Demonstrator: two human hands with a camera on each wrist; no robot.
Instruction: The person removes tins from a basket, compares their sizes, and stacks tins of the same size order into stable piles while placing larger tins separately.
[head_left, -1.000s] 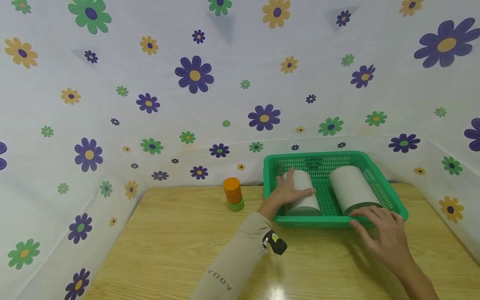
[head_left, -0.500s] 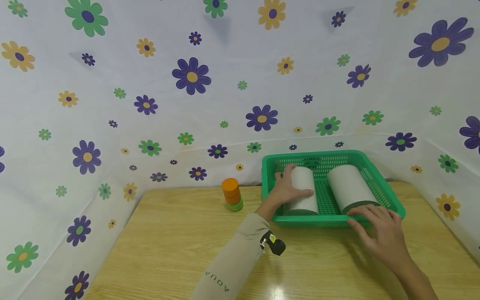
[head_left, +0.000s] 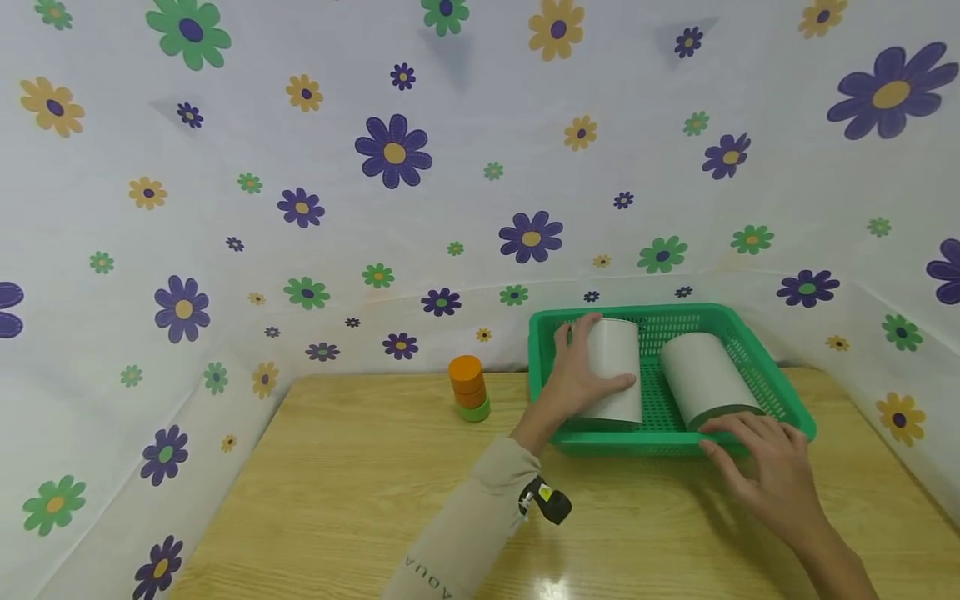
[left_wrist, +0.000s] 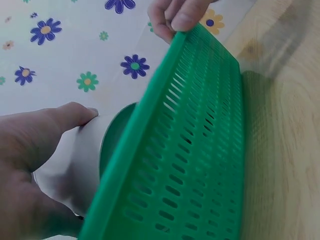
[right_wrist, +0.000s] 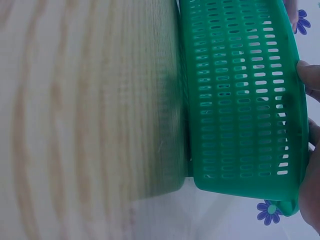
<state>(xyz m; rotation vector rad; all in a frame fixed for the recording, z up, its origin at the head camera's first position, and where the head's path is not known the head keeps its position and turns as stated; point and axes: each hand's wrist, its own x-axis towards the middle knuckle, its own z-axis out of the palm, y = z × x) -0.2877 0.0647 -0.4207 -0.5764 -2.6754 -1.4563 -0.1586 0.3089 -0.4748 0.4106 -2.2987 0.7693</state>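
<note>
In the head view, my left hand [head_left: 573, 379] grips a white cylinder [head_left: 617, 362] inside the green basket [head_left: 536, 333], its thumb across the near side and its fingers round the far left. The left wrist view shows the same cylinder [left_wrist: 75, 165] between thumb and fingers, with a greenish end facing the basket wall. My right hand [head_left: 765, 467] pinches the front rim of the basket, thumb outside and fingers over the edge. A second white cylinder [head_left: 708, 375] lies in the basket's right half, its near end partly behind the right fingers.
To the left of the basket stands a small stack of round pieces [head_left: 467, 382], orange above and green below. The wooden table [head_left: 360, 475] meets a white flower-patterned cloth [head_left: 420, 225] at the back and sides.
The left cylinder has risen a little and shifted right with my left hand, and its dark near end shows less. My right hand stays on the basket rim; the second cylinder has not moved.
</note>
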